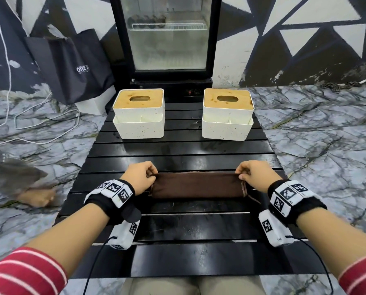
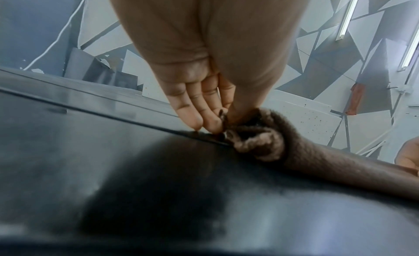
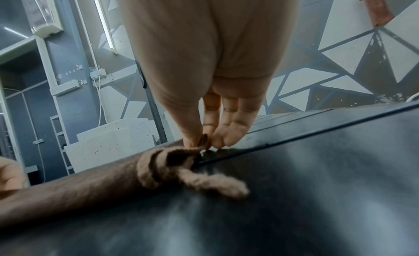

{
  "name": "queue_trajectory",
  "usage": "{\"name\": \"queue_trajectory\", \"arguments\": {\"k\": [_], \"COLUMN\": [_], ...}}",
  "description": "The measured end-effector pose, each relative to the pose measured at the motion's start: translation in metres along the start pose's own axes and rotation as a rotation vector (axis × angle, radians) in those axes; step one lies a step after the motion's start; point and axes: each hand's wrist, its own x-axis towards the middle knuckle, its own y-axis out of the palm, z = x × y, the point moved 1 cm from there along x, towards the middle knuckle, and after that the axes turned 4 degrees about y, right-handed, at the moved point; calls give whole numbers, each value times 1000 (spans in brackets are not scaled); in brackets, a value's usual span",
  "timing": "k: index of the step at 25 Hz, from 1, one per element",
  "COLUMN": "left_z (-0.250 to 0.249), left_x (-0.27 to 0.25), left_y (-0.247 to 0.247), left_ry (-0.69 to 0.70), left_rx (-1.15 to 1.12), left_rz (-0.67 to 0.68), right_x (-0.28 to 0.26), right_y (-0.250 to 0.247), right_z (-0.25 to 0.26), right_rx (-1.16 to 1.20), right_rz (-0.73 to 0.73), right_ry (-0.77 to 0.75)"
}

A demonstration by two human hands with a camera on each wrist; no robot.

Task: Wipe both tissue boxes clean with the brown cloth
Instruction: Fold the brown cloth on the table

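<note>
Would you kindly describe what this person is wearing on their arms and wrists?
Both forearms are bare below pushed-up red sleeves with thin white stripes. Each wrist carries a black fabric band: the left wristband and the right wristband bear white blocks printed with black square code markers. A white marked camera housing hangs under each wrist, trailing a thin black cable.

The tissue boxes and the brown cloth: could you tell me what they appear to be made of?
Both tissue boxes: matte white speckled bodies, probably plastic; tan lids look like wood or bamboo. Brown cloth: soft, fuzzy fabric, napped surface in the wrist views, possibly microfibre or terry.
</note>
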Motion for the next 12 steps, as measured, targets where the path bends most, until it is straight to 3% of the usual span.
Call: {"name": "queue_trajectory", "arguments": {"k": [4,8,12], "left_z": [-2,-1,-6], "left_x": [0,-4,-15], "left_y": [0,-2,-5], "left_ry": [2,43,142], "left_rx": [4,0,25], "left_rz": [7,-41,-26], "right_x": [-5,-15,-29], "right_y": [0,-6,-3], "right_z": [2,9,17], "right_rx": [-26,30,-10], "right_rz": [-10,-118,17], "right_ry": [-20,-74,-99]}}
